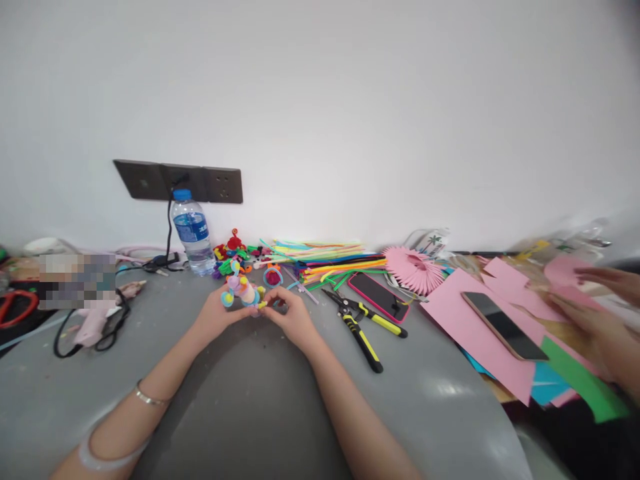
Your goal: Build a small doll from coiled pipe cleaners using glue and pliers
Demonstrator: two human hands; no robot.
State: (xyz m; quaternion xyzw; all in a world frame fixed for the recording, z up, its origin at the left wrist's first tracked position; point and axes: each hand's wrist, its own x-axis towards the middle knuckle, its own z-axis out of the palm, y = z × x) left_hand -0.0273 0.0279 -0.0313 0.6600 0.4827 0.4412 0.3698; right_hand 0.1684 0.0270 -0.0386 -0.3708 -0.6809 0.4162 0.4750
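Observation:
My left hand (219, 316) and my right hand (295, 319) meet above the grey table, fingers closed on a small pastel figure (244, 292) that looks made of bent pipe cleaners. It shows yellow, blue, pink and peach parts. My left fingers grip its left and lower side. At its lower right, a yellow bit is pinched by my right thumb and fingertips. Just behind it lies a pile of small colourful pipe-cleaner pieces (234, 252), beside a red and blue round piece (273, 275). Pliers with yellow-black handles (364, 343) rest spread apart right of my right hand.
Loose pipe cleaners (345, 268) lie along the wall near a water bottle (193, 230). A pink-cased phone (379, 298) is behind the pliers. Left are a pink glue gun (93, 325) and red-handled scissors (19, 310). Another person's hands (595, 320) work over pink paper (450, 313).

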